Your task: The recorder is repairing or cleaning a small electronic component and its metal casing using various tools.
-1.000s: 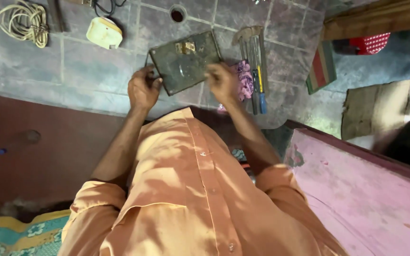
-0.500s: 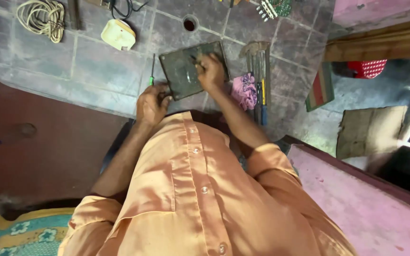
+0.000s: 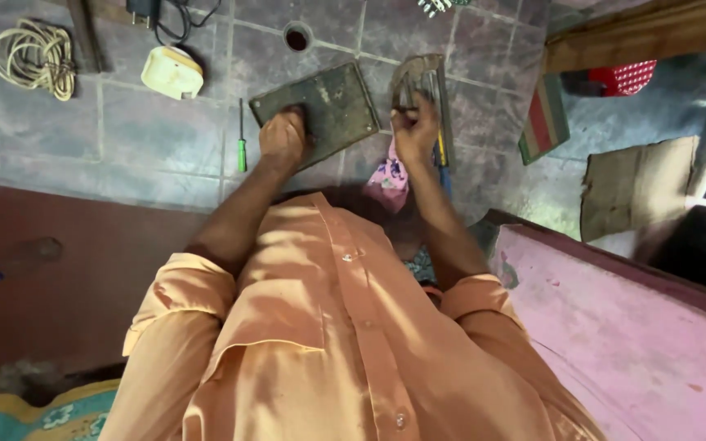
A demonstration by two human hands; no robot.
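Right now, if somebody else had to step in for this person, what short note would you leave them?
Left hand: pressed flat on the near edge of the dark rectangular plate, which lies on the tiled floor.
Right hand: fingers closed around something among the bundle of tools beside the plate; which one is unclear.
Green screwdriver: on the floor left of the plate, untouched.
Pink cloth: under the right wrist.
Done or left: cannot tell from this view.

Home floor workshop, screwdriver, cable coil (tiled)
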